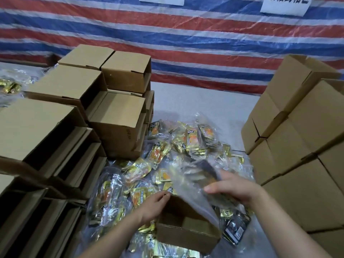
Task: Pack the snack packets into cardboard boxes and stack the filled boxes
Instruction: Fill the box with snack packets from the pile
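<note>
An open cardboard box [188, 233] sits low in the middle, on top of the snack pile. My left hand [154, 205] grips its far left corner. My right hand [234, 187] holds a clear plastic bag of snack packets [197, 175] just above and behind the box; the bag is blurred. A heap of gold and orange snack packets in clear bags [167, 151] covers the grey surface between the box stacks.
Stacks of empty open boxes [61, 116] fill the left side. Closed stacked boxes [301, 142] rise on the right. A striped red, white and blue tarp [176, 40] hangs behind. More packets [11, 86] lie at far left.
</note>
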Demonstrator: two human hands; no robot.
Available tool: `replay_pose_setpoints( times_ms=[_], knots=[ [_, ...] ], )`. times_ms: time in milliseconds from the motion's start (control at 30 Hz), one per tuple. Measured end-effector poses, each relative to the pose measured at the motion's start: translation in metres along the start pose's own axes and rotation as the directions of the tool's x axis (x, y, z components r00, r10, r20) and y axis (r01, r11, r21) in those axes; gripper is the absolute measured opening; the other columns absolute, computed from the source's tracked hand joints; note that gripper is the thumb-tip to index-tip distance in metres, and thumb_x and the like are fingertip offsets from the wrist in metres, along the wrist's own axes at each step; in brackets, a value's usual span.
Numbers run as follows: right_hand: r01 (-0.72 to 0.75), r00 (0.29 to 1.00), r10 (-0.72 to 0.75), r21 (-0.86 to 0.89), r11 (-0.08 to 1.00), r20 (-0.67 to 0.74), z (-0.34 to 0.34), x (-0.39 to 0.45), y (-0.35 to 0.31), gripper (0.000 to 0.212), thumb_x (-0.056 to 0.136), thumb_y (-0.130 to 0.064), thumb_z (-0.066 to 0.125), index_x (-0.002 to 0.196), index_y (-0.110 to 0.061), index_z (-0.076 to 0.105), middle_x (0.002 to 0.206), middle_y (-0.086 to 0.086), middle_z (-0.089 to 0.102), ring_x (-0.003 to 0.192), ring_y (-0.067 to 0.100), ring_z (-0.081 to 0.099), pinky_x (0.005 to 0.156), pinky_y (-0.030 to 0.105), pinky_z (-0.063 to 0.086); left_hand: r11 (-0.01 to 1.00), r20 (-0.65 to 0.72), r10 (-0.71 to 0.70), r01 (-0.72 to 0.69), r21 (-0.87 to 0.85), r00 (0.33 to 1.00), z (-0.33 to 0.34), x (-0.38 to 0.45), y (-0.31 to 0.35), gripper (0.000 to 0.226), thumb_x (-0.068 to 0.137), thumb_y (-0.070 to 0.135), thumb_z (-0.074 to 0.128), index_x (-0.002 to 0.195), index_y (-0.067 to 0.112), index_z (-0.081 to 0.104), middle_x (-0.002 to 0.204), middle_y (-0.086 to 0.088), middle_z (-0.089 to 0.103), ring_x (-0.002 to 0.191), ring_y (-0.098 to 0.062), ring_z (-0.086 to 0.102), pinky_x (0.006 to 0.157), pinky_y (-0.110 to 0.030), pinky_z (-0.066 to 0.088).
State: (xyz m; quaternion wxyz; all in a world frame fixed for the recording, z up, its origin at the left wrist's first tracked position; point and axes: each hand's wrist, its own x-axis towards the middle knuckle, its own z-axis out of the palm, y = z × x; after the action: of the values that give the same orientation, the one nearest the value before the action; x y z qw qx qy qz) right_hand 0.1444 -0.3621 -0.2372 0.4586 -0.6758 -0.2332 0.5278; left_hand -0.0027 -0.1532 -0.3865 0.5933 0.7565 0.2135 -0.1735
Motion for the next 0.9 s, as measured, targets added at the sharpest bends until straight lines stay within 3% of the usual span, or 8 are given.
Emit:
replay_pose_setpoints(
  times_ms=[67, 133, 267, 367, 533, 600, 733, 900],
  knots=[
    [-0.022, 0.999, 0.036, -0.395, 0.919, 0.027, 0.010, 0.011, -0.001, 0.047, 0.075, -0.038, 0.075, 0.116, -0.020, 0.060, 0.110, -0.001, 0.069, 0.094, 0.015, 0.068, 0.083, 0.031, 0.056, 0.993, 0.000, 0.046, -0.046, -0.113, 0.999, -0.001, -0.001, 0.000, 0.021, 0.097, 0.019, 0.063, 0.104, 0.039, 0.059, 0.105, 0.009, 0.067, 0.104, -0.009, 0.064, 0.083, -0.018, 0.051],
    [-0.040, 0.993, 0.103, -0.651, 0.758, 0.058, 0.021, 0.022, 0.000, 0.035, 0.077, -0.038, 0.072, 0.110, -0.037, 0.059, 0.105, -0.011, 0.068, 0.094, 0.011, 0.067, 0.081, 0.032, 0.056, 0.994, 0.004, 0.074, -0.074, -0.076, 0.997, -0.002, 0.000, -0.001, 0.009, 0.096, 0.023, 0.063, 0.101, 0.030, 0.067, 0.099, 0.004, 0.072, 0.090, -0.008, 0.069, 0.081, -0.026, 0.057],
    [-0.156, 0.964, 0.265, -0.845, 0.512, -0.017, 0.043, 0.037, 0.012, 0.048, 0.073, -0.042, 0.071, 0.119, -0.039, 0.057, 0.098, -0.014, 0.062, 0.084, 0.007, 0.061, 0.061, 0.024, 0.046, 0.993, -0.037, 0.003, -0.007, -0.118, 0.999, 0.001, 0.002, 0.002, 0.025, 0.104, 0.034, 0.049, 0.100, 0.022, 0.071, 0.091, -0.006, 0.074, 0.077, -0.017, 0.071, 0.070, -0.033, 0.055],
    [-0.148, 0.966, 0.253, -0.900, 0.410, -0.043, 0.056, 0.047, 0.031, 0.049, 0.074, -0.044, 0.067, 0.121, -0.035, 0.058, 0.104, -0.005, 0.066, 0.084, 0.016, 0.062, 0.063, 0.025, 0.047, 0.985, -0.064, 0.001, -0.012, -0.173, 0.998, 0.005, 0.002, 0.000, 0.023, 0.104, 0.030, 0.050, 0.096, 0.021, 0.070, 0.080, 0.000, 0.070, 0.060, -0.004, 0.062, 0.053, -0.019, 0.047],
    [-0.145, 0.967, 0.254, -0.870, 0.472, -0.023, 0.067, 0.062, 0.061, 0.036, 0.081, -0.041, 0.064, 0.116, -0.030, 0.058, 0.107, 0.001, 0.068, 0.092, 0.024, 0.063, 0.077, 0.032, 0.053, 0.974, -0.118, 0.016, -0.043, -0.224, 0.993, 0.012, 0.003, -0.001, 0.024, 0.103, 0.023, 0.052, 0.087, 0.019, 0.069, 0.068, 0.013, 0.065, 0.063, -0.001, 0.059, 0.058, -0.013, 0.043],
    [-0.149, 0.968, 0.251, -0.849, 0.507, -0.020, 0.069, 0.071, 0.071, 0.040, 0.086, -0.045, 0.065, 0.121, -0.030, 0.056, 0.113, 0.002, 0.067, 0.097, 0.025, 0.063, 0.085, 0.035, 0.053, 0.970, -0.134, -0.002, -0.030, -0.241, 0.991, 0.014, 0.005, -0.003, 0.022, 0.103, 0.025, 0.052, 0.092, 0.018, 0.070, 0.074, 0.012, 0.068, 0.069, -0.001, 0.062, 0.062, -0.014, 0.044],
    [-0.161, 0.955, 0.295, -0.863, 0.480, -0.014, 0.074, 0.087, 0.094, 0.052, 0.093, -0.047, 0.062, 0.135, -0.021, 0.048, 0.125, 0.009, 0.063, 0.107, 0.030, 0.061, 0.091, 0.039, 0.050, 0.954, -0.116, -0.038, 0.002, -0.300, 0.993, 0.014, 0.005, -0.006, 0.020, 0.103, 0.027, 0.052, 0.096, 0.019, 0.069, 0.064, 0.014, 0.064, 0.055, 0.000, 0.058, 0.051, -0.015, 0.042],
    [-0.169, 0.950, 0.311, -0.832, 0.529, 0.004, 0.074, 0.097, 0.109, 0.056, 0.094, -0.046, 0.063, 0.139, -0.016, 0.048, 0.127, 0.012, 0.064, 0.111, 0.030, 0.062, 0.097, 0.040, 0.049, 0.967, -0.201, -0.033, -0.019, -0.253, 0.979, 0.019, 0.005, -0.010, 0.021, 0.104, 0.030, 0.050, 0.096, 0.023, 0.068, 0.073, 0.011, 0.062, 0.064, -0.003, 0.056, 0.054, -0.014, 0.041]
  ],
)
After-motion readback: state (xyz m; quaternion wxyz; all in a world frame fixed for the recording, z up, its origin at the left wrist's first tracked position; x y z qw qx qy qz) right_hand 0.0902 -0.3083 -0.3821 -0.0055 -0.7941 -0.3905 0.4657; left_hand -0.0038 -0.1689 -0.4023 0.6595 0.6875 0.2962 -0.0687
